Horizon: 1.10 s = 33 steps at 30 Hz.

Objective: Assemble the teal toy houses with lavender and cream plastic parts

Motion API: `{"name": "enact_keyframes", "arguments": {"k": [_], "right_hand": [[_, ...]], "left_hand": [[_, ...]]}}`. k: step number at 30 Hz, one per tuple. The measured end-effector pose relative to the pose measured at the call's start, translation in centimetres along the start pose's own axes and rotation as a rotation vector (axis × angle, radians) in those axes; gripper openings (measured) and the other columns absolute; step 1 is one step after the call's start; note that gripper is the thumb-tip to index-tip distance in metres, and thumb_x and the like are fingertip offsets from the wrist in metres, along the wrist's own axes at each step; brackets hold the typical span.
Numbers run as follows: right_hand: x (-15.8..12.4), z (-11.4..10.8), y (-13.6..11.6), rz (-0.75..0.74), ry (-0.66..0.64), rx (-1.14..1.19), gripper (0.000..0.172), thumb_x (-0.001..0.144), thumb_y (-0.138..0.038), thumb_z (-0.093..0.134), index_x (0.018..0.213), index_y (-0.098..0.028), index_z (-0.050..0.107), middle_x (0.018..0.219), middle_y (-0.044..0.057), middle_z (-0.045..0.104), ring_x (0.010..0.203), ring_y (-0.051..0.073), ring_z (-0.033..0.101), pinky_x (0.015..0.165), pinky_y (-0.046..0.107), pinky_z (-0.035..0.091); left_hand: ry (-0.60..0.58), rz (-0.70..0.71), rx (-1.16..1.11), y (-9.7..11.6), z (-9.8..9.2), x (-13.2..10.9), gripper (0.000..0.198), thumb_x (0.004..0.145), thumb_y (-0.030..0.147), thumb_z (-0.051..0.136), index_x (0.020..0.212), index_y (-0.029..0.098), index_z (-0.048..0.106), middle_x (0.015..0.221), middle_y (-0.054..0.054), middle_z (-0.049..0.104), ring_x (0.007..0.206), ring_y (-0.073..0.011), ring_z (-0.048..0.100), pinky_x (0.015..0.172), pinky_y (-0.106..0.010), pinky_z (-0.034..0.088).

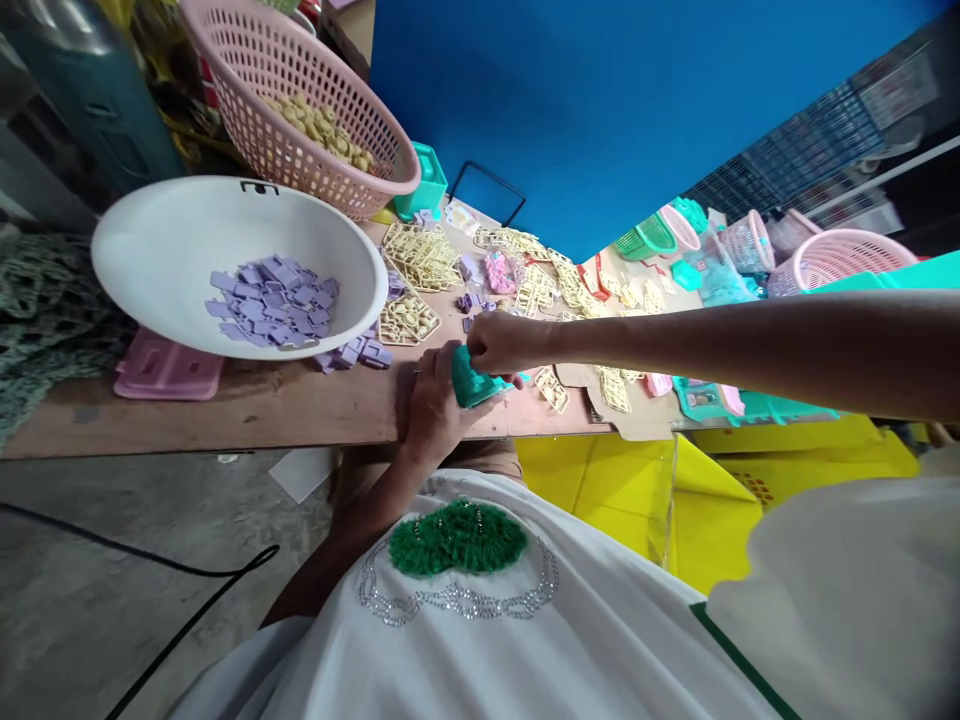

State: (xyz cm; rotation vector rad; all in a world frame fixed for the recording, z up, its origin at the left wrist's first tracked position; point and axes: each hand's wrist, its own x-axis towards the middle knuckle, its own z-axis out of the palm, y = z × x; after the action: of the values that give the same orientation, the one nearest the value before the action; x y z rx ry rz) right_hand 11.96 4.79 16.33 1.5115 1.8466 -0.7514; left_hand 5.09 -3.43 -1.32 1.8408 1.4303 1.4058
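Note:
My left hand (436,402) is wrapped round a teal plastic box-like piece (472,384) at the table's front edge. Above it, my right hand (511,342) is closed in a fist, its fingers against the top of that piece. What the right fingers grip, if anything, is hidden. Just left of the hands lie loose purple plastic pieces (356,352), beside a white bowl (150,245) with many more purple pieces in it. Beyond the hands, cream plastic frames with small parts (407,318) and a pink bundle (501,271) are spread over the table.
A pink basket (247,60) of cream parts stands behind the bowl, near a teal box (424,180). A pink lid-like tray (169,366) sits under the bowl's left side. A blue panel (600,100) rises at the back. More baskets (840,258) stand at right.

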Motion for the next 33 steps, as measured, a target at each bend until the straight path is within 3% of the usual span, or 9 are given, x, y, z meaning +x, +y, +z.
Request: {"name": "enact_keyframes", "arguments": {"k": [8, 17, 21, 24, 28, 33], "right_hand": [[-0.2, 1.3, -0.3, -0.028, 0.173, -0.065, 0.028, 0.087, -0.001, 0.053, 0.065, -0.011, 0.068, 0.044, 0.001, 0.059, 0.042, 0.013, 0.06, 0.052, 0.023, 0.049], [0.3, 0.5, 1.8, -0.074, 0.067, -0.069, 0.03, 0.096, -0.012, 0.057, 0.066, -0.015, 0.061, 0.049, -0.002, 0.061, 0.039, 0.01, 0.058, 0.046, 0.022, 0.044], [0.9, 0.5, 2.7, -0.084, -0.027, 0.08, 0.031, 0.095, -0.007, 0.056, 0.065, -0.015, 0.058, 0.049, -0.004, 0.062, 0.041, 0.009, 0.06, 0.049, 0.02, 0.046], [1.0, 0.5, 3.7, -0.079, -0.092, 0.301, 0.029, 0.098, -0.014, 0.062, 0.069, -0.015, 0.059, 0.053, -0.003, 0.066, 0.044, 0.009, 0.064, 0.051, 0.019, 0.05], [0.7, 0.3, 5.3, -0.08, -0.092, 0.565, 0.028, 0.092, -0.03, 0.08, 0.076, -0.014, 0.063, 0.06, -0.001, 0.073, 0.05, 0.009, 0.068, 0.054, 0.019, 0.056], [0.4, 0.7, 6.5, -0.073, -0.034, 0.633, 0.031, 0.09, -0.034, 0.082, 0.075, -0.015, 0.062, 0.063, 0.0, 0.075, 0.052, 0.01, 0.069, 0.055, 0.021, 0.058]], "left_hand": [[0.046, 0.002, 0.003, 0.0, 0.2, -0.2, 0.088, 0.073, 0.049, 0.095, 0.139, 0.018, 0.046, 0.12, -0.017, 0.068, 0.111, -0.038, 0.068, 0.099, -0.05, 0.054], [0.05, 0.0, -0.037, -0.3, 0.1, -0.4, 0.094, 0.072, 0.047, 0.096, 0.143, 0.016, 0.045, 0.126, -0.019, 0.066, 0.118, -0.039, 0.066, 0.102, -0.052, 0.056], [0.028, -0.015, -0.066, -0.1, -0.3, -0.3, 0.087, 0.075, 0.046, 0.094, 0.141, 0.018, 0.045, 0.125, -0.017, 0.064, 0.115, -0.0368, 0.067, 0.098, -0.049, 0.058], [0.017, -0.025, -0.073, 0.1, -0.5, -0.2, 0.086, 0.076, 0.046, 0.094, 0.141, 0.019, 0.044, 0.124, -0.016, 0.064, 0.113, -0.0361, 0.068, 0.095, -0.049, 0.059], [0.032, -0.011, -0.064, 0.2, -0.5, -0.3, 0.093, 0.072, 0.044, 0.097, 0.143, 0.02, 0.042, 0.124, -0.016, 0.065, 0.115, -0.0368, 0.068, 0.099, -0.05, 0.058], [0.012, -0.045, -0.076, 0.3, -0.7, -0.2, 0.09, 0.072, 0.041, 0.097, 0.142, 0.02, 0.044, 0.125, -0.015, 0.065, 0.112, -0.0349, 0.068, 0.097, -0.048, 0.058]]}}
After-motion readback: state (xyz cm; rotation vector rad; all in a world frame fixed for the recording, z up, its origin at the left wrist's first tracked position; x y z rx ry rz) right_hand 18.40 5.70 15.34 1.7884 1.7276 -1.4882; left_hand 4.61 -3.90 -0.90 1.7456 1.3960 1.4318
